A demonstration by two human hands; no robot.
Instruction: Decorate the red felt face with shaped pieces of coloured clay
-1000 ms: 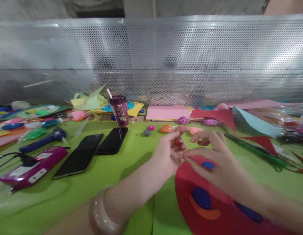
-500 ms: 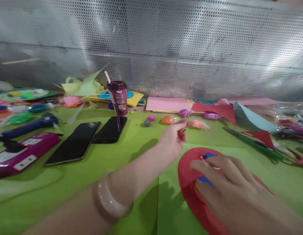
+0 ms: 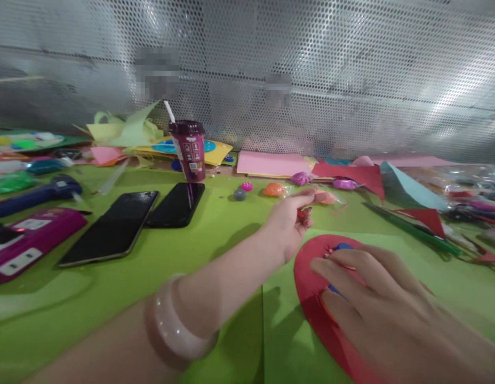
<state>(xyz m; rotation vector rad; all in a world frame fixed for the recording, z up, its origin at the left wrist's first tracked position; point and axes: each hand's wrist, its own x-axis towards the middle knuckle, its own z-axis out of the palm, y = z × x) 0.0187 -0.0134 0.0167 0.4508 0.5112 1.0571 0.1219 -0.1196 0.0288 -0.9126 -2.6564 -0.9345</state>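
Note:
My left hand (image 3: pixel 293 224), with a pale bangle (image 3: pixel 179 320) on its wrist, reaches across the table's middle. Its lower fingers curl inward; a bit of red shows among them, too small to name. The outstretched upper finger reaches a salmon-pink lump in clear wrap (image 3: pixel 324 198), though contact is unclear. On the right, my right hand (image 3: pixel 387 304) rests over a red paper oval (image 3: pixel 309 266), fingers bent and apart. Blue pieces (image 3: pixel 344 246) on the oval are partly covered by that hand. Beneath lies a green sheet (image 3: pixel 285 341).
Two black phones (image 3: pixel 111 229) and a purple power strip (image 3: pixel 39 240) lie at left. A purple cup with a straw (image 3: pixel 189 152) stands behind them. Orange (image 3: pixel 273 189) and purple lumps (image 3: pixel 301 178) sit farther back. Green-handled scissors (image 3: pixel 415 229) lie at right, before a perforated metal panel (image 3: pixel 247 69).
My left hand has shifted slightly to the right and its curled fingers look much the same. My right hand stays over the red oval. The view has tilted slightly.

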